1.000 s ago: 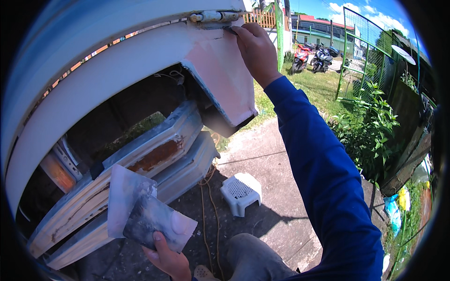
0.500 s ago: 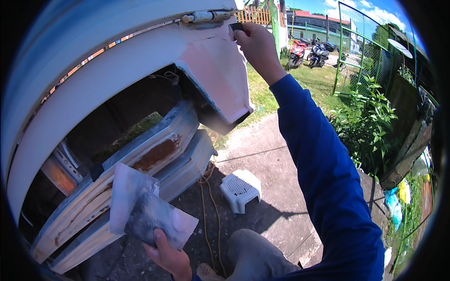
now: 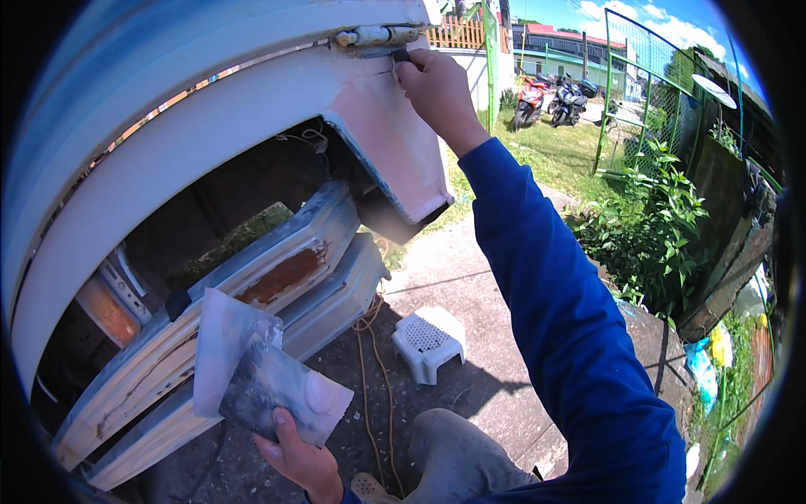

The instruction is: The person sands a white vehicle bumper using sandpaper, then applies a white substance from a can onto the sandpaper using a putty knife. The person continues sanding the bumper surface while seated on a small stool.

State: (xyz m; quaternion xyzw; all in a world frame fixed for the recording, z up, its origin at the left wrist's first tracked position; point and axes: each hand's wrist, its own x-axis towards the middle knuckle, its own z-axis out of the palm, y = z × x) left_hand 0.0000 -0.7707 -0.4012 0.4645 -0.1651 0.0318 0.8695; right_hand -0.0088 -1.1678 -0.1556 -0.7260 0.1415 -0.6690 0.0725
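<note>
Outdoor repair of a large white curved vehicle body panel (image 3: 193, 160), seen from above the worker's shoulders. The right hand (image 3: 437, 88), on a blue-sleeved arm, is raised to the upper seam of the panel just beside a grey metal hinge (image 3: 374, 35); its fingers are closed narrowly on a small dark scraper blade (image 3: 400, 55), whose edge touches the pale pink filler patch (image 3: 395, 143) on the open flap. The left hand (image 3: 302, 462) is held low, gripping from below a flat grey mixing board smeared with filler (image 3: 281, 395). Pale detached trim panels with rust stains (image 3: 277, 277) lean inside the opening; a small white plastic stool (image 3: 430, 340) and a tan cord (image 3: 369, 370) lie on the concrete ground. The step appears to be spreading filler along the seam; a next pass would probably call for reloading the blade from the board and keeping it flat
</note>
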